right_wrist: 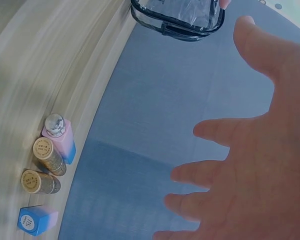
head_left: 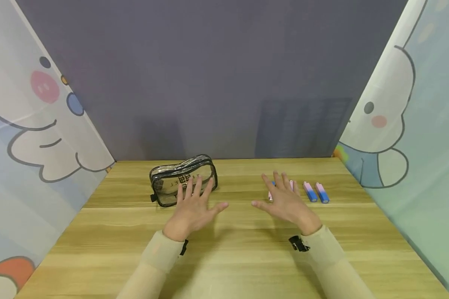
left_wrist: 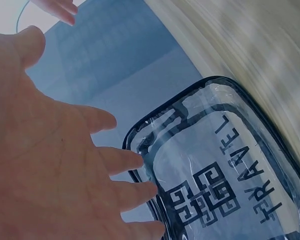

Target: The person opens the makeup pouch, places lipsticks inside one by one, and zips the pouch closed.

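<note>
Spread wide on my feed, the left hand [head_left: 193, 207] shows before the clear pouch [head_left: 172, 183], left of centre near the tabletop's [head_left: 241, 236] far edge; I can't tell whether they touch. The right hand [head_left: 287, 203], splayed too, is near pink-and-blue items [head_left: 310, 192] toward the far right corner, two round-topped vials [right_wrist: 49, 154] among them.

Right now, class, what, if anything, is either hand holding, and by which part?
Nothing is held: the left hand and right hand are spread and empty.
</note>
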Available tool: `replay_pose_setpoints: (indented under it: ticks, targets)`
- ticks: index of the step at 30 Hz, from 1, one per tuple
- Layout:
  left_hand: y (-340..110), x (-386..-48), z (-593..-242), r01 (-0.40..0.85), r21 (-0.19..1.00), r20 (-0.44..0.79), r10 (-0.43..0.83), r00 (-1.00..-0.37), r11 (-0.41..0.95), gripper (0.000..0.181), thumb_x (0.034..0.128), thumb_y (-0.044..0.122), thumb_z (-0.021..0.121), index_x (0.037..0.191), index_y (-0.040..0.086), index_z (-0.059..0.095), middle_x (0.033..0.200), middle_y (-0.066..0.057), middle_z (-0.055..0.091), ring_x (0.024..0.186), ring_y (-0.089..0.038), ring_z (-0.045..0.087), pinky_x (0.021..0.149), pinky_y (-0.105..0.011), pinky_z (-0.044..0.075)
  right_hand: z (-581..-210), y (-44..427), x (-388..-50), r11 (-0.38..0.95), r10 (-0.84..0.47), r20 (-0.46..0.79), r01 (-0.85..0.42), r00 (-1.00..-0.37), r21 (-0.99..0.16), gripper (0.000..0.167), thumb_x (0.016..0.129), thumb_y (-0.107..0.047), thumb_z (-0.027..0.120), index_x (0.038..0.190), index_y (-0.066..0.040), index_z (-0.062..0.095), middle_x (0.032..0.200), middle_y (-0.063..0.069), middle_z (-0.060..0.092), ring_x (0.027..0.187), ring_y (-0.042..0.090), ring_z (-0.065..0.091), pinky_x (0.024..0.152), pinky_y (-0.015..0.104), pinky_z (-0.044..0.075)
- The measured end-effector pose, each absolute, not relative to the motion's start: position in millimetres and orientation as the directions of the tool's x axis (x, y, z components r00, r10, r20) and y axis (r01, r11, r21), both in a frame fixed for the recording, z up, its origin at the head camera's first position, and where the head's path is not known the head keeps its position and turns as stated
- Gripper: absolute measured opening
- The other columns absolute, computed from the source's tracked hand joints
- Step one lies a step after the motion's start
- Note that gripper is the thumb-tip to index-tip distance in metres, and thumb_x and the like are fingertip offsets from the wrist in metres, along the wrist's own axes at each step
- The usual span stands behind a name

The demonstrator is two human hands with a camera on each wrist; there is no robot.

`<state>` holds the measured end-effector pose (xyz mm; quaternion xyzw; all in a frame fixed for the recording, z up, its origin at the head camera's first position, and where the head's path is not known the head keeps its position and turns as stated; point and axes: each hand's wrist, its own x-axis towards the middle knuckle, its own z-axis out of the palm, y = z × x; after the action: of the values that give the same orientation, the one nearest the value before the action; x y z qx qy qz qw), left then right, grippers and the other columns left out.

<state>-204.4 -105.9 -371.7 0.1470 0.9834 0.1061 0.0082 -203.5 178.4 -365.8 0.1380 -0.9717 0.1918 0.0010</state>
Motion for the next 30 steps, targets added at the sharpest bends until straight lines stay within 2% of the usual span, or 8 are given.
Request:
replay_pose_setpoints:
  ticks: [6,14,20,25,30]
  targets:
    - [-111.2,-199.4,-376.1,0.290,0.217,0.008,0.296,-0.955,0.932,0.090,0.0956,0.078,0.029,0.164,0.023,0.010,0.168,-0.015,-0.002,0.153,-0.040,-0.007,0.119,-0.064,-0.005,-371.7,171.9,-200.7,0.892,-0.287,0.048,-0.285,-0.957,-0.351,0.094,0.095,-0.066,0.056,0.162,-0.010,0.023,0.165,0.030,0.007,0.150,0.053,0.000,0.115,0.073,0.000]
    - [-114.7,-200.8,-375.3,0.326,0.232,0.075,0.317,-0.945,0.917,0.082,0.1008,0.066,0.041,0.164,0.020,0.017,0.169,-0.017,0.003,0.155,-0.040,-0.002,0.121,-0.062,0.002,-368.6,159.0,-205.9,0.886,-0.326,0.069,-0.330,-0.943,-0.326,0.093,0.095,-0.066,0.056,0.163,-0.013,0.023,0.165,0.028,0.009,0.152,0.050,0.001,0.115,0.072,0.003]
    - [-119.1,-201.1,-375.5,0.338,0.238,0.118,0.318,-0.941,0.910,0.078,0.1014,0.059,0.048,0.163,0.017,0.024,0.167,-0.021,0.013,0.154,-0.041,0.008,0.121,-0.062,0.009,-369.2,147.8,-212.8,0.872,-0.359,0.101,-0.372,-0.928,-0.317,0.089,0.096,-0.062,0.057,0.161,-0.011,0.027,0.164,0.030,0.014,0.151,0.051,0.007,0.117,0.070,0.006]
    - [-122.4,-203.6,-377.8,0.359,0.224,0.135,0.336,-0.932,0.906,0.078,0.1017,0.058,0.049,0.162,0.014,0.027,0.166,-0.022,0.017,0.153,-0.042,0.013,0.120,-0.062,0.014,-368.5,140.1,-218.7,0.865,-0.372,0.109,-0.386,-0.922,-0.320,0.087,0.097,-0.061,0.057,0.161,-0.009,0.029,0.163,0.030,0.017,0.150,0.051,0.012,0.118,0.068,0.009]
    - [-126.3,-208.8,-377.2,0.384,0.206,0.202,0.345,-0.917,0.900,0.073,0.1018,0.052,0.054,0.158,0.009,0.035,0.162,-0.025,0.028,0.149,-0.043,0.024,0.117,-0.063,0.023,-365.1,131.9,-227.9,0.858,-0.383,0.120,-0.400,-0.916,-0.321,0.085,0.097,-0.060,0.057,0.160,-0.009,0.031,0.162,0.029,0.021,0.150,0.049,0.017,0.118,0.066,0.015]
